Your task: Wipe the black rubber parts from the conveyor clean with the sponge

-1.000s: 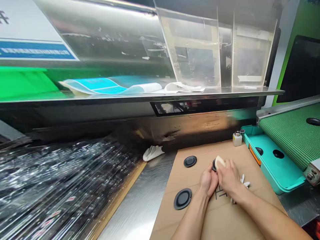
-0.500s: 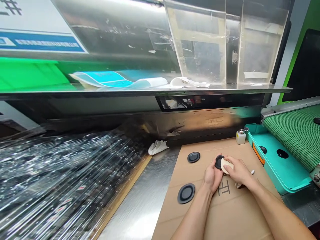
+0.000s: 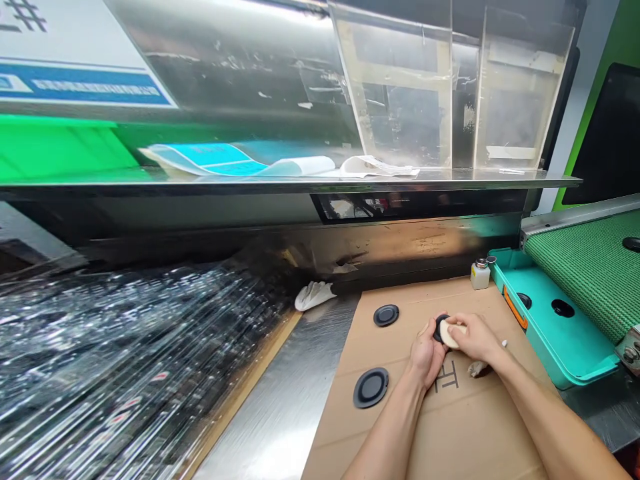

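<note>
Holding a pale pad (image 3: 450, 335) against a small black disc (image 3: 439, 329) looks like the step in hand, a bit of wiping or rubbing as I judge it from where I stand. The right hand (image 3: 475, 336) has its grip closed on the pad; the left hand (image 3: 424, 355) has its grip on the disc, cupped from below and to the side. Both are over the upper part of a cardboard sheet (image 3: 480, 433). Any further stroke would call for a steady left hold and light, even pressure, with the pad lying flat on the disc's face.

The cardboard sheet lies on a brushed steel tabletop (image 3: 270, 413). On its left part rest a black disc (image 3: 387, 316) and, nearer the person, a larger black disc (image 3: 371, 388). A crumpled whitish scrap (image 3: 478, 369) lies on it beneath the right wrist, and a small white bottle (image 3: 480, 275) stands at its far right corner. Right of the sheet sits a teal tray (image 3: 575, 378) with dark round pieces inside, beside a green conveyor belt (image 3: 590, 273). Left of the sheet are a pale glove (image 3: 314, 296) and a glossy heap of clear plastic (image 3: 125, 367). Beyond it, a metal shelf (image 3: 450, 179) carries curled papers (image 3: 220, 159).
</note>
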Demonstrator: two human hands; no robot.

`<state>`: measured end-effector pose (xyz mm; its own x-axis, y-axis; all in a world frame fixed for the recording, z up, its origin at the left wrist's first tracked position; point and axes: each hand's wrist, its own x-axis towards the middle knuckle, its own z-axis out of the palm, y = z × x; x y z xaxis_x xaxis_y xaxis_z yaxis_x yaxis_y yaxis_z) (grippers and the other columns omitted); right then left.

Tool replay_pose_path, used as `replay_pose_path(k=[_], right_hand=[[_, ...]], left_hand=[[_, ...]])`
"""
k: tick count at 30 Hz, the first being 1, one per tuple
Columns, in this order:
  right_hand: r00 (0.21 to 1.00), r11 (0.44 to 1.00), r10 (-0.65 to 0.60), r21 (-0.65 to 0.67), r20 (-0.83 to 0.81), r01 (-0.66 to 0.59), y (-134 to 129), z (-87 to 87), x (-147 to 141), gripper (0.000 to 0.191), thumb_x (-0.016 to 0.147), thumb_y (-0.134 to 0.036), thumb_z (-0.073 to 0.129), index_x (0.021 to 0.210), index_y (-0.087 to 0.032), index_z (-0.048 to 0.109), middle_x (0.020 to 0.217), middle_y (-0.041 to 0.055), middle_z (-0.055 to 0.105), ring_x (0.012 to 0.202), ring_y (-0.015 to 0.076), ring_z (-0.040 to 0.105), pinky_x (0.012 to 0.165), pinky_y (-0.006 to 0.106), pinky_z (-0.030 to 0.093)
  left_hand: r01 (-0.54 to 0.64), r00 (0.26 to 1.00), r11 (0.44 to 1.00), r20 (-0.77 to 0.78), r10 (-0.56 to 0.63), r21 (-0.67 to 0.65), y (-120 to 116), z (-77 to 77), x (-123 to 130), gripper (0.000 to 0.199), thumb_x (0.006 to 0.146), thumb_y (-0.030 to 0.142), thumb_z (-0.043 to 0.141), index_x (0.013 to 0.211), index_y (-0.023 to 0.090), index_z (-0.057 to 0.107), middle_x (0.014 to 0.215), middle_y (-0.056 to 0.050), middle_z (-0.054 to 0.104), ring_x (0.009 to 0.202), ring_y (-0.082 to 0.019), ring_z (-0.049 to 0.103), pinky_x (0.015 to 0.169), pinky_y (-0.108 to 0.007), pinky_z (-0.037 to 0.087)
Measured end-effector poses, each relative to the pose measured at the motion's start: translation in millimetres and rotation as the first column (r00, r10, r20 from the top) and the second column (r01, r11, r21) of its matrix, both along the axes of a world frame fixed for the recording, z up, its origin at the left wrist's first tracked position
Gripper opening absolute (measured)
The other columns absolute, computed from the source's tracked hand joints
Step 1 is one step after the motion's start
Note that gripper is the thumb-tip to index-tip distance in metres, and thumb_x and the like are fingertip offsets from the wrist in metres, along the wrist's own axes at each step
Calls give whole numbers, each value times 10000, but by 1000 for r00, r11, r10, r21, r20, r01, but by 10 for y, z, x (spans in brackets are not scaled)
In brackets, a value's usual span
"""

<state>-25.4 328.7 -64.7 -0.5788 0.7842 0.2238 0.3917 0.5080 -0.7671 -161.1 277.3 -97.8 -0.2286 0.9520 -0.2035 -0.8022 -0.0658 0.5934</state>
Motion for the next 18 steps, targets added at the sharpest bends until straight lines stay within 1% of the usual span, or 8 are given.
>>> replay_pose_path(k=[2, 5, 7, 9, 12, 15, 16, 18], right_hand=[[998, 997, 5, 78, 60, -10, -37, 40, -38, 282, 892, -259, 543, 1112, -244, 719, 1065, 18, 747, 980, 193, 674, 889, 269, 480], [965, 975, -148, 195, 215, 106, -98, 84, -125, 300, 970, -286, 460, 1203, -252, 645, 1079, 51, 731, 980, 200, 666, 844, 266, 455], [934, 959, -180, 267, 309, 97, -126, 87, -189, 294, 997, -308, 425, 1225, -259, 605, 1089, 65, 714, 967, 206, 658, 797, 266, 436], [910, 949, -202, 301, 362, 91, -142, 71, -248, 278, 1016, -332, 400, 1210, -259, 584, 1093, 71, 699, 945, 203, 653, 764, 263, 417], [883, 938, -273, 310, 381, 156, -147, 41, -305, 271, 1031, -345, 361, 1169, -239, 570, 1060, 81, 691, 898, 200, 651, 734, 264, 400], [900, 947, -228, 299, 371, 117, -104, 40, -281, 256, 1015, -343, 388, 1147, -250, 587, 1040, 71, 703, 897, 210, 659, 743, 275, 411], [904, 949, -237, 285, 356, 137, -72, 49, -248, 260, 1006, -340, 402, 1159, -255, 595, 1039, 72, 710, 904, 215, 664, 752, 280, 421], [916, 944, -295, 233, 270, 235, 10, 74, -150, 286, 985, -338, 439, 1196, -255, 614, 1065, 77, 723, 944, 220, 674, 792, 289, 448]], left_hand=[[-17, 1000, 1000, -1, 17, 4, 12, -2, 5, 244, 969, 266, 520, 1064, 121, 692, 1061, -126, 707, 1000, -215, 675, 957, -390, 548], [-28, 1000, 1000, 10, 28, 5, 17, 7, 16, 263, 993, 255, 475, 1099, 130, 680, 1082, -125, 714, 985, -203, 681, 944, -401, 560], [-67, 997, 998, 23, 67, 3, 14, 18, 23, 249, 994, 224, 470, 1095, 137, 681, 1059, -115, 723, 956, -182, 687, 940, -378, 565], [-83, 996, 996, 29, 83, -11, 12, 30, 29, 248, 998, 213, 460, 1087, 140, 679, 1035, -110, 728, 929, -173, 693, 929, -367, 574], [-81, 996, 996, 21, 82, -38, 13, 49, 38, 264, 1006, 208, 433, 1091, 131, 671, 1035, -118, 729, 923, -179, 700, 916, -369, 583], [-117, 993, 993, 8, 117, -22, 10, 71, 48, 246, 992, 176, 451, 1097, 130, 670, 1028, -116, 727, 922, -171, 698, 921, -348, 579], [-115, 993, 993, 3, 115, -23, 7, 79, 50, 240, 992, 182, 455, 1088, 131, 669, 1025, -114, 725, 916, -172, 697, 912, -357, 584], [-105, 994, 994, 0, 105, -35, -1, 95, 48, 233, 997, 218, 460, 1064, 131, 665, 1024, -112, 720, 894, -183, 697, 880, -393, 596]])
